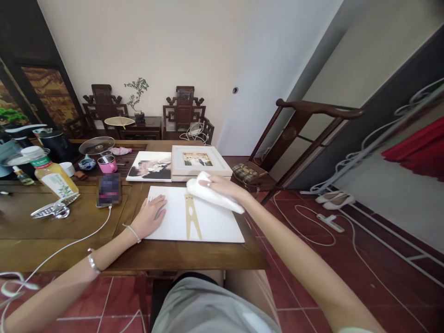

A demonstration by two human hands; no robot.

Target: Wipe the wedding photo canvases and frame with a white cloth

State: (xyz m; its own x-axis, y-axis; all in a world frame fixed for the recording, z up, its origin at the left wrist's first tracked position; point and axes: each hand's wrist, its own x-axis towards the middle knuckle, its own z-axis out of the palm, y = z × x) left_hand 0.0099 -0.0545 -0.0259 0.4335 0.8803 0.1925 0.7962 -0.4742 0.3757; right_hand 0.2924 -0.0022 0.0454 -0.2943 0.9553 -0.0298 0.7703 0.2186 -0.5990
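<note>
A white board with a gold clothespin-shaped mark [197,217] lies flat on the wooden table [69,222] in front of me. My left hand [151,215] rests flat on its left edge, fingers spread. My right hand [222,186] presses a folded white cloth [208,193] onto the board's upper right corner. Behind the board lie a framed photo [197,161] and a photo print [151,166].
A phone [108,189] on a white cable lies left of the board. Further left stand a juice bottle [52,175], a pink cup [107,163], a small fan [96,146] and a kettle [57,143]. A wooden chair [294,138] stands to the right, with cables and shoes on the red tile floor.
</note>
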